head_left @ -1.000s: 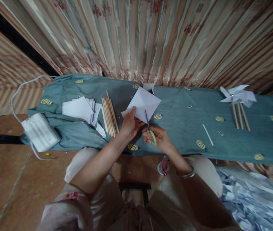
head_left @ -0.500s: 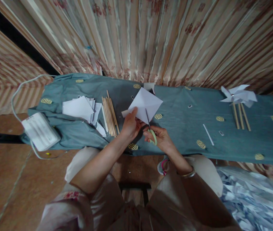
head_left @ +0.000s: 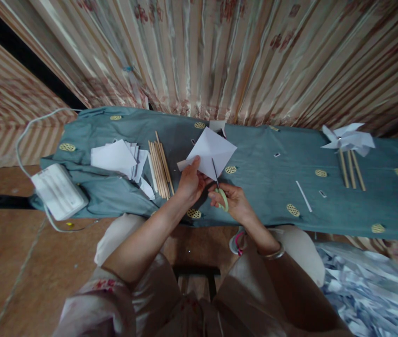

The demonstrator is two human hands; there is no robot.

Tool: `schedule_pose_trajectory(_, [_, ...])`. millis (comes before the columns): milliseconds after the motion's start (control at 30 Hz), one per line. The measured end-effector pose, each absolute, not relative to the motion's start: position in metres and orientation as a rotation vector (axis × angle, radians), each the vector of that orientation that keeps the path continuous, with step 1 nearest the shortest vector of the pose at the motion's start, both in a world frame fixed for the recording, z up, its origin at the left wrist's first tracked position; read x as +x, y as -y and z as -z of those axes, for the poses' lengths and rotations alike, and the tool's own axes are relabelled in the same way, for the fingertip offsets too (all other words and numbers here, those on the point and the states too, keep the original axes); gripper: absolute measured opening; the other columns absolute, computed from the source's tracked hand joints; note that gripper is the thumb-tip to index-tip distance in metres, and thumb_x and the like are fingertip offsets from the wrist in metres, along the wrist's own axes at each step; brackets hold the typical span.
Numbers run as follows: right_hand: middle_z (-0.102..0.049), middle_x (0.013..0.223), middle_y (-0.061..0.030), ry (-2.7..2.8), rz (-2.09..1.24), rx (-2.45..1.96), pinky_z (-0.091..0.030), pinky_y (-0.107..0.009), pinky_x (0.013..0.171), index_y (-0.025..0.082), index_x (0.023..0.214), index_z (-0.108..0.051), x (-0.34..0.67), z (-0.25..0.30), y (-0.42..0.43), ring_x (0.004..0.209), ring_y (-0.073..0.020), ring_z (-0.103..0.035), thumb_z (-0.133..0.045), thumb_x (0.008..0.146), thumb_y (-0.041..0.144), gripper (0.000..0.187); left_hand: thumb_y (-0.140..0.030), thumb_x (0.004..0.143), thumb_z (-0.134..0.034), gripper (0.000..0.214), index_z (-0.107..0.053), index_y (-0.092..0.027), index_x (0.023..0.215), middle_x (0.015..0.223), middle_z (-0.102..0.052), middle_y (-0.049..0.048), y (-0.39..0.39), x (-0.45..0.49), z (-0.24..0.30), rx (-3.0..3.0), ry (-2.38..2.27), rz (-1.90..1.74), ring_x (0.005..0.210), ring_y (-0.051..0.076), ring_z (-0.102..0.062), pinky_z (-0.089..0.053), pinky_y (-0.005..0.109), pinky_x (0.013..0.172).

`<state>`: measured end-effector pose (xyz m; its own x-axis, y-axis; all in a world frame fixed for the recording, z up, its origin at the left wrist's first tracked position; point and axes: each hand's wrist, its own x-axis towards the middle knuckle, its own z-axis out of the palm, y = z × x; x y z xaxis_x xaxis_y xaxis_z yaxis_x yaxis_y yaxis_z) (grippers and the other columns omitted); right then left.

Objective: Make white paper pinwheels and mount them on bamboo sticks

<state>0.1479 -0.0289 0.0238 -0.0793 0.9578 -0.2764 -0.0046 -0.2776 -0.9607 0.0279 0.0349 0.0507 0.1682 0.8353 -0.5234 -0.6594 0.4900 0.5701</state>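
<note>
Head view: the left hand (head_left: 189,183) is holding white paper (head_left: 210,146). The right hand (head_left: 234,200) is holding scissors (head_left: 224,198) over the paper's near corner.

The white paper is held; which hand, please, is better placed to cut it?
Probably the right hand: it holds the scissors, blade at the white paper, while the left hand holds the sheet.

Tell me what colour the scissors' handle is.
Pale green: the scissors' handle shows best in the head view, in the right hand.
</note>
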Motion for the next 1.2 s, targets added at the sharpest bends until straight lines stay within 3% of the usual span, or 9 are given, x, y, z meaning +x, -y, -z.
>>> schedule_pose_trajectory(133, [-0.062, 0.052, 0.0031, 1.084, -1.480, -1.374, -0.044, -0.025, 0.049, 0.021, 0.065, -0.063, 0.1465, -0.0255, 0.0287, 0.048, -0.0106, -0.052, -0.083, 0.059, 0.063, 0.047, -0.028, 0.098, -0.055, 0.013, -0.059, -0.016, 0.092, 0.074, -0.071, 0.0037, -0.0348, 0.0283, -0.0516, 0.228, -0.909, -1.076, 0.087, 0.022, -0.074, -0.058, 0.040, 0.092])
schedule_pose_trajectory(467, [-0.061, 0.052, 0.0038, 1.074, -1.507, -1.364, -0.043, -0.024, 0.049, 0.020, 0.068, -0.065, 0.1466, -0.0274, 0.0287, 0.048, -0.0096, -0.052, -0.085, 0.058, 0.059, 0.045, -0.028, 0.097, -0.056, 0.014, -0.060, -0.017, 0.089, 0.074, -0.071, 0.0019, -0.0362, 0.0277, -0.0504, 0.233, -0.906, -1.098, 0.070, 0.016, -0.070, -0.058, 0.035, 0.085])
schedule_pose_trajectory(600, [-0.061, 0.053, 0.0036, 1.090, -1.513, -1.360, -0.043, -0.025, 0.049, 0.021, 0.070, -0.065, 0.1472, -0.0259, 0.0287, 0.049, -0.0106, -0.052, -0.084, 0.060, 0.060, 0.045, -0.026, 0.100, -0.051, 0.017, -0.061, -0.016, 0.090, 0.075, -0.071, 0.0026, -0.0363, 0.0270, -0.0513, 0.236, -0.907, -1.098, 0.073, 0.017, -0.071, -0.058, 0.037, 0.088])
schedule_pose_trajectory(967, [-0.060, 0.051, 0.0031, 1.081, -1.486, -1.361, -0.041, -0.025, 0.049, 0.021, 0.066, -0.065, 0.1461, -0.0233, 0.0293, 0.048, -0.0107, -0.051, -0.083, 0.060, 0.062, 0.046, -0.029, 0.096, -0.058, 0.014, -0.060, -0.017, 0.090, 0.075, -0.071, 0.0028, -0.0363, 0.0272, -0.0482, 0.230, -0.906, -1.095, 0.079, 0.019, -0.073, -0.057, 0.038, 0.091])
schedule_pose_trajectory(1200, [-0.061, 0.051, 0.0036, 1.023, -1.536, -1.352, -0.041, -0.024, 0.049, 0.020, 0.067, -0.065, 0.1458, -0.0243, 0.0290, 0.048, -0.0097, -0.051, -0.086, 0.056, 0.059, 0.045, -0.027, 0.100, -0.052, 0.018, -0.061, -0.016, 0.089, 0.075, -0.071, 0.0025, -0.0372, 0.0267, -0.0485, 0.246, -0.907, -1.095, 0.069, 0.015, -0.069, -0.057, 0.034, 0.084])
